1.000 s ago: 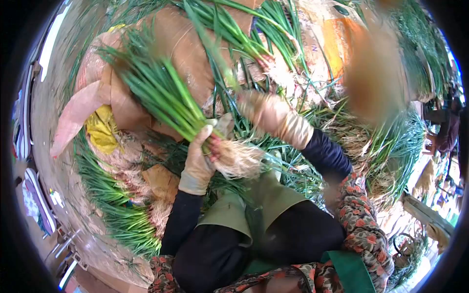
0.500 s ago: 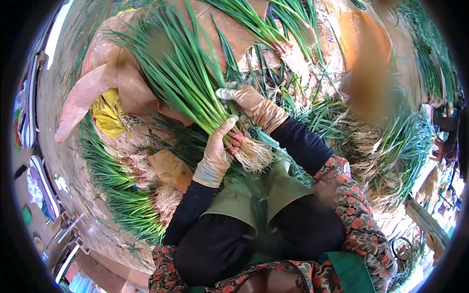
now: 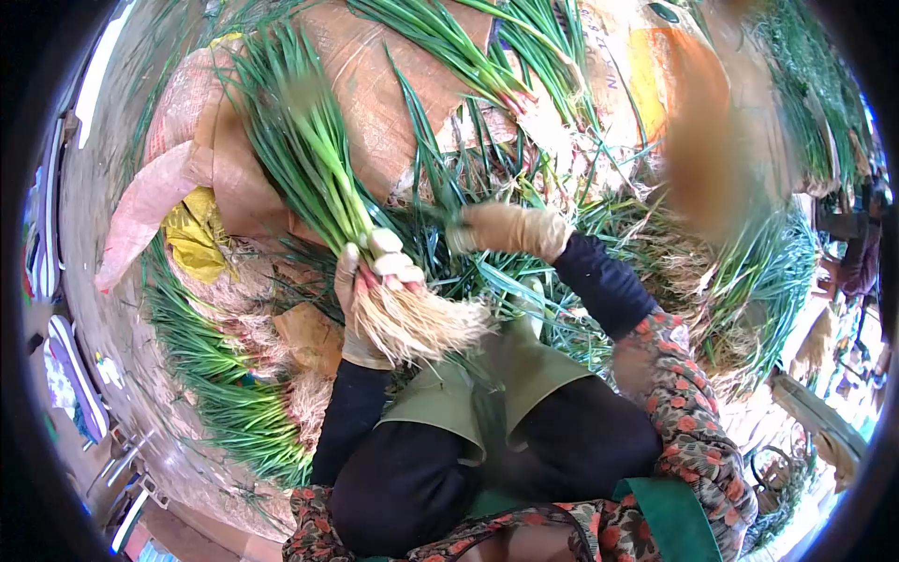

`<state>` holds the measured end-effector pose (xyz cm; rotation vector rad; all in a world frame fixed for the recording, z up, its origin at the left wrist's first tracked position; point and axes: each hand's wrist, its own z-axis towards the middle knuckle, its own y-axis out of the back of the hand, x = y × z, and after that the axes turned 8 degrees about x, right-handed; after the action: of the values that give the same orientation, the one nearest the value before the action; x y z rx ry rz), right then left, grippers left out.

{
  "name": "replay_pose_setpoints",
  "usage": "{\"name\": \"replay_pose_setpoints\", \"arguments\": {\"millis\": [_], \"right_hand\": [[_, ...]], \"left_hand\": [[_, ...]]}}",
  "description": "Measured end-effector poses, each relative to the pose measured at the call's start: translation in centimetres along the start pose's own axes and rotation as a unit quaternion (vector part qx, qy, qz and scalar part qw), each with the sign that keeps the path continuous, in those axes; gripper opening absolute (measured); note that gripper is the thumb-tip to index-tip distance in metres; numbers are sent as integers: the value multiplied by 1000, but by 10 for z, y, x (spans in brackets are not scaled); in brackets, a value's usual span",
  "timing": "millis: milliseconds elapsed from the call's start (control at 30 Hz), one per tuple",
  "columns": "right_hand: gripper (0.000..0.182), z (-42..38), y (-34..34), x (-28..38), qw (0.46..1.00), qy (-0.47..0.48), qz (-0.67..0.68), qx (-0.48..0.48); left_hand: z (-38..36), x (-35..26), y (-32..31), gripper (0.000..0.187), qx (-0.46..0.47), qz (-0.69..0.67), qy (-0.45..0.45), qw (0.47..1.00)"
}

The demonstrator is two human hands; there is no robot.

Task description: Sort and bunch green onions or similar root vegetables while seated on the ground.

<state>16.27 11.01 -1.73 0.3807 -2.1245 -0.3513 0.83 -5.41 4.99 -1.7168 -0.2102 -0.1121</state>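
A bunch of spring onions (image 3: 342, 192) is gripped in my gloved left hand (image 3: 389, 255). The fingers wrap around the stalks just above the reddish bulbs. The long green leaves point up and left, and the pale stringy roots (image 3: 421, 323) fan out to the right. My gloved right hand (image 3: 506, 230) is apart from the bunch, low over loose green leaves (image 3: 506, 281) to its right. Motion smears its fingertips, so whether they pinch anything does not show.
More spring onions (image 3: 468, 61) lie on brown sheeting (image 3: 365, 75) ahead. Bundles (image 3: 248, 412) line the left side near a yellow bag (image 3: 197, 234). At right is a heap of rooted onions (image 3: 749, 290). A brown blur covers part of the upper right.
My left hand has moved left with the bunch, and its roots have swung into fuller view. My right hand has come off the stalks and moved right and down.
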Motion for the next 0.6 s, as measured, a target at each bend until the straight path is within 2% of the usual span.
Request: {"name": "replay_pose_setpoints", "arguments": {"millis": [33, 67, 100, 133, 167, 200, 233, 300, 367, 400, 433, 467, 500, 533, 600], "right_hand": [[35, -16, 7, 13, 993, 15, -102, 55], [38, -24, 25, 24, 997, -20, -62, 34], [37, -17, 32, -4, 981, 112, -68, -142], [31, -15, 50, -11, 951, 125, -41, -278], [27, -13, 74, -14, 927, 33, -41, -372], [30, -23, 88, 2, 874, 5, -98, -475], [32, -17, 100, -18, 855, -107, -235, -450], [34, -15, 97, -39, 883, -100, -213, -406], [31, -33, 84, 12, 914, -36, -82, -396], [30, -33, 70, 21, 929, -7, 2, -371], [28, -26, 46, 12, 939, 46, 40, -338], [26, -33, 26, 30, 949, 73, 158, -264], [23, -41, 16, 49, 958, 103, 195, -183], [23, -31, -10, 44, 944, 169, 160, -233], [28, -22, -29, 23, 938, 178, 147, -257]], "left_hand": [[5, -5, 0, 31, 4, 26, -1, 1000], [6, -2, -1, 37, -3, 10, 0, 1000], [7, 0, -2, 43, -9, -5, 1, 1000], [9, 2, 0, 46, -17, -10, 18, 1000], [10, 3, 1, 49, -21, -13, 36, 999], [10, 3, 1, 50, -15, -3, 54, 998], [10, 5, -1, 48, -16, 11, 46, 999], [10, 5, 9, 43, 4, 44, 31, 999], [10, -1, 6, 39, -59, 182, 50, 980], [15, 11, -4, 36, -168, 177, -24, 969], [24, 23, -18, 36, -237, 190, -46, 952], [20, 14, 0, 37, -212, 227, -19, 950], [15, 5, 17, 39, -189, 265, 11, 946], [19, 11, 11, 40, -218, 306, -9, 926], [15, 1, 27, 39, -187, 341, 16, 921]]}}
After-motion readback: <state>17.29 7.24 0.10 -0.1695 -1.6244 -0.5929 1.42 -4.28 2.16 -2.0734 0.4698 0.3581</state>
